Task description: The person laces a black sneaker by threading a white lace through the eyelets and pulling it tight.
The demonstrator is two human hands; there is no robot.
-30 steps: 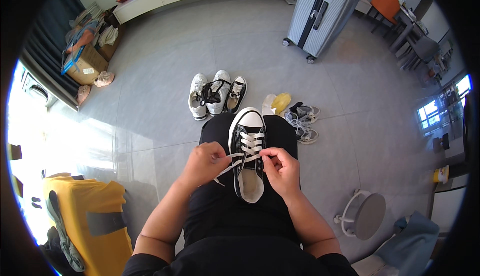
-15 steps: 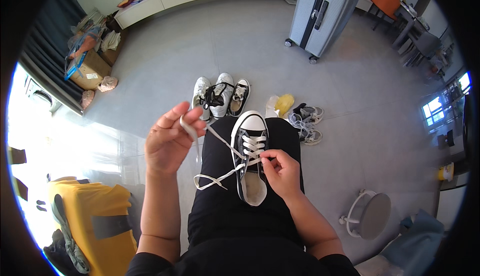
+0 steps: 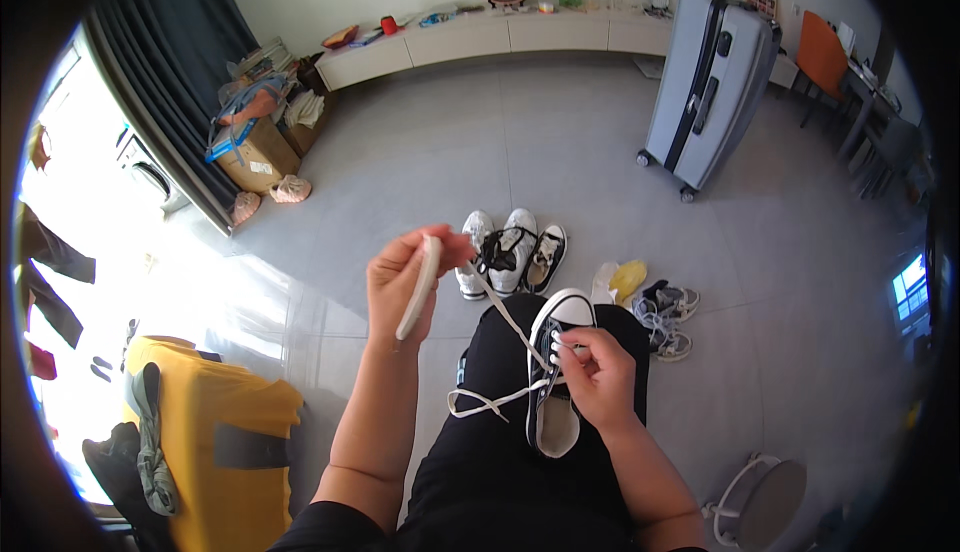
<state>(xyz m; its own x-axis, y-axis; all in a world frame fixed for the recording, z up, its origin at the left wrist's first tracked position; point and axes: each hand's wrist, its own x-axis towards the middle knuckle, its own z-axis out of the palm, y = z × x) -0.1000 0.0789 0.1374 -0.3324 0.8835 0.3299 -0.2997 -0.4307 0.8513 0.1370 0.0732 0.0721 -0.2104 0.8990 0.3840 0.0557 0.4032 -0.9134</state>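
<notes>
A black canvas sneaker with a white toe cap rests on my black-clothed thigh, its toe pointing away from me. Raised to the left of it, my left hand is closed on the white shoelace, which runs fairly straight down to the shoe's eyelets. A length of the same lace hangs in front of the palm. My right hand lies over the lacing, thumb and forefinger pinched on the lace; its fingers hide part of the crossings. The other lace end lies in a loose loop over my thigh, left of the shoe.
Past my knees stand white sneakers and a matching black sneaker. Grey sneakers and a yellow item are right of them. A silver suitcase, a round stool and a yellow-draped piece stand around.
My view has shifted, so the room sits lower and farther right. The left hand's fingers have closed more around the lace. My right hand has moved from the shoe's right edge onto the lacing.
</notes>
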